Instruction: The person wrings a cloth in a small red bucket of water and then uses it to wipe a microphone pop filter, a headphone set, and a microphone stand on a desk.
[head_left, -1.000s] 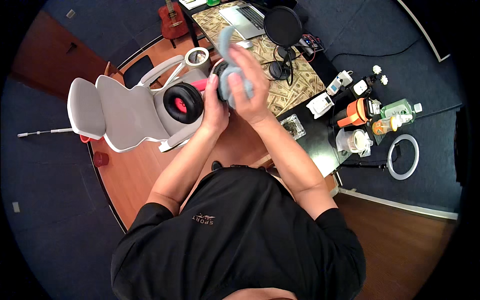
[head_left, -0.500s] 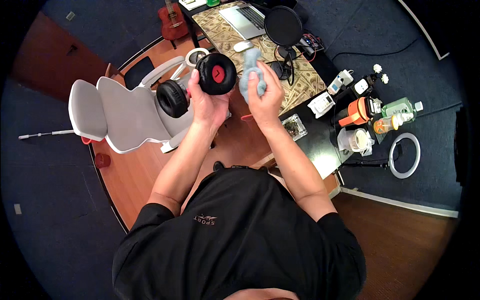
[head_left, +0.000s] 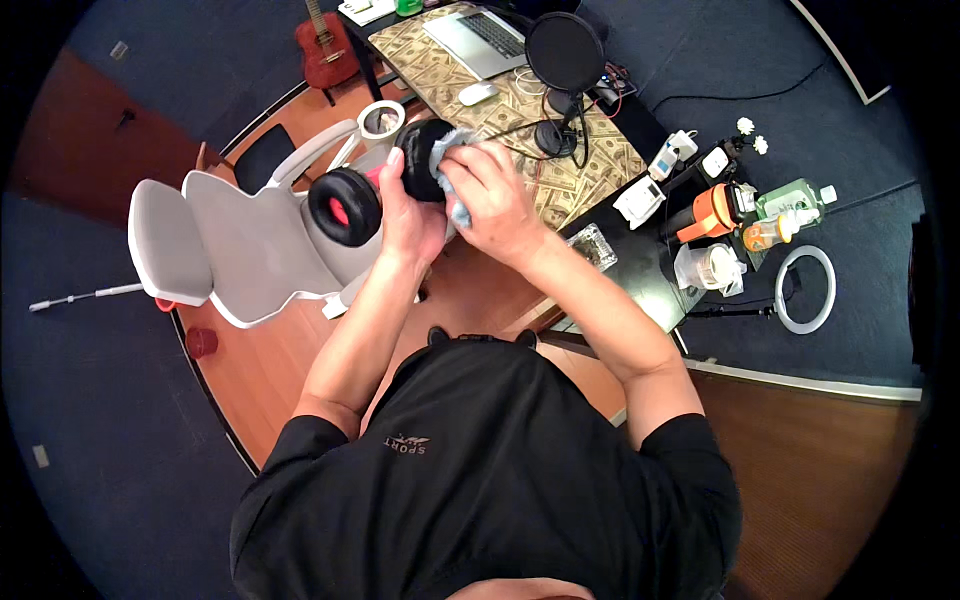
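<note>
My left hand [head_left: 412, 222] grips a pair of black headphones [head_left: 347, 207] with red inside the ear cups, held up over the floor between chair and desk. The thumb lies against the right ear cup; the left one hangs free, its cushion and red centre showing. My right hand [head_left: 493, 203] is closed on a light blue cloth [head_left: 447, 152] and presses it to the right ear cup's cushion. Cloth and fingers cover most of that cushion. The headband is mostly hidden.
A white office chair [head_left: 265, 235] stands to the left. On the desk to the right are a laptop [head_left: 478, 42], a mouse [head_left: 478, 94], a round pop filter [head_left: 565, 52], a glass ashtray [head_left: 592, 247] and an orange-and-black device [head_left: 705, 215]. A ring light [head_left: 806, 290] stands beyond.
My right hand has moved left with the cloth, from beside the headphones onto the right ear cup. The headphones have turned, so the left cup's red centre now shows.
</note>
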